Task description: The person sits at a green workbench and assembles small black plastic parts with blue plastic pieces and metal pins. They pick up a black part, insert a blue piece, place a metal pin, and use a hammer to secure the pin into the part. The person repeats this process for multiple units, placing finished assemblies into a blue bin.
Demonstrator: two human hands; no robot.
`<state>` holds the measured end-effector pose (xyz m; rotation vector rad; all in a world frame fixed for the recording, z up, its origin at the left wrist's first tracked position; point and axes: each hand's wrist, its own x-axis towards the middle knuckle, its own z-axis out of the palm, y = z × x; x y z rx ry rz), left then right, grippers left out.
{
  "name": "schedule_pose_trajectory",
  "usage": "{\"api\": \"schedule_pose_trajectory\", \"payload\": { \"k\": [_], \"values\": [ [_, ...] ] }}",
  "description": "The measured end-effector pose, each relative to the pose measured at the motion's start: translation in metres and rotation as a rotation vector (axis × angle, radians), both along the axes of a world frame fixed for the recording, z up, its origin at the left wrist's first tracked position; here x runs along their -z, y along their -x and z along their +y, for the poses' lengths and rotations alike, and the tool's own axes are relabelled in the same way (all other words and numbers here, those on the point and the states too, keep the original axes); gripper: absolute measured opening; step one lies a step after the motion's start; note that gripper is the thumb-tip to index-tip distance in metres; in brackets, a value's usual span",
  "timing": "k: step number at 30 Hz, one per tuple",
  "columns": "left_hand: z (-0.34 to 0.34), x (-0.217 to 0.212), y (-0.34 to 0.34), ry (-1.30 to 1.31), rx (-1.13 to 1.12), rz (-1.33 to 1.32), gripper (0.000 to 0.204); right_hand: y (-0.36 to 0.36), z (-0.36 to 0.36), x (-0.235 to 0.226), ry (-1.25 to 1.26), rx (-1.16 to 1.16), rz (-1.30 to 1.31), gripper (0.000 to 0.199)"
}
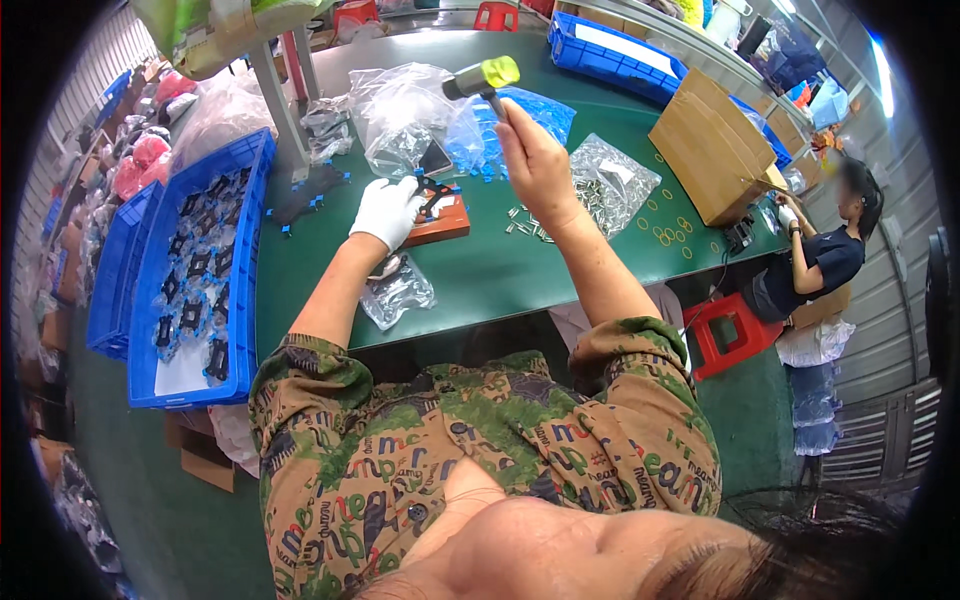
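My right hand [540, 160], bare, is raised over the green table and closed round the handle of a mallet [482, 76] with a yellow and black head. My left hand [388, 212], in a white glove, presses its fingers against a black frame-like part [434, 188]. That part lies on a reddish-brown block [440, 228] below the mallet; the glove hides some of it. Small metal pins [590, 208] lie loose to the right of the block, partly on a clear plastic bag [620, 178]. A small clear bag [398, 292] lies on the near side of the block.
A blue crate [246, 290] of black parts stands at the left. Clear and blue bags [400, 100] lie behind the block. Yellowish rings [672, 236], a cardboard box [712, 145] and a co-worker [815, 255] by a red stool [735, 335] are to the right.
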<state>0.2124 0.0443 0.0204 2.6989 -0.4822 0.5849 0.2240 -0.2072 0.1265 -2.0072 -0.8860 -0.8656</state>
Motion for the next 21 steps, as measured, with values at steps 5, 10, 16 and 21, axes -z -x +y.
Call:
{"api": "schedule_pose_trajectory", "payload": {
  "k": [5, 10, 16, 21],
  "values": [
    [-0.004, 0.008, -0.008, -0.037, -0.004, -0.066, 0.017, -0.015, -0.015, 0.048, 0.362, 0.033, 0.172, 0.032],
    [-0.004, -0.002, -0.005, -0.028, -0.107, 0.089, 0.023, 0.000, -0.023, 0.012, 0.111, 0.055, 0.322, 0.033],
    [0.058, -0.007, 0.007, 0.336, -0.247, 0.253, 0.046, 0.037, -0.066, 0.053, 0.351, 0.034, 0.524, 0.036],
    [0.132, 0.017, 0.006, -0.079, -0.308, 0.466, 0.043, 0.062, -0.079, 0.091, 0.584, -0.010, 0.642, 0.034]
  ]
}}
